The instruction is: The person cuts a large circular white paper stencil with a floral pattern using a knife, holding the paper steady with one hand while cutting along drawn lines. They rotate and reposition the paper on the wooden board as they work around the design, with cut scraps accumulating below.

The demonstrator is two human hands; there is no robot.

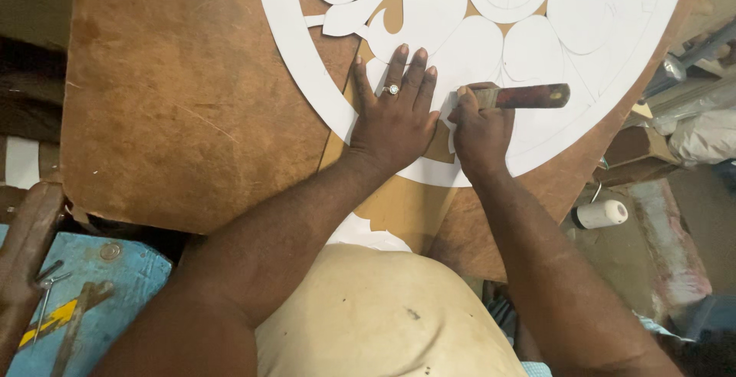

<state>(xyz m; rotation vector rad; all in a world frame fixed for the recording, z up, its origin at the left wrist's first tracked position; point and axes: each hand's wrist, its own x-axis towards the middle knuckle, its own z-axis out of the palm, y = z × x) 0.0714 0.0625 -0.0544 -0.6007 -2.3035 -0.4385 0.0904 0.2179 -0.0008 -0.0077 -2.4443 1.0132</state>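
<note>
A cluttered workshop floor lies around a brown bench point(176, 109), its worn top taking up most of the view. Across its far side spreads a large round white paper pattern point(491, 47) cut into petal shapes, with tan board showing through the gaps. The left hand point(395, 113) lies flat and spread on the pattern, a ring on one finger, pinning the paper just beside the cut. The right hand point(481, 132) is closed around a knife with a dark red handle point(529, 96), its tip hidden under the fist at the paper. To cut cleanly, I judge the flat hand should press close to the blade without crossing its path, and the knife should follow the line slowly. A small white spool point(600, 214) sits low at the right, tools point(54, 300) on blue sheet at the left
</note>
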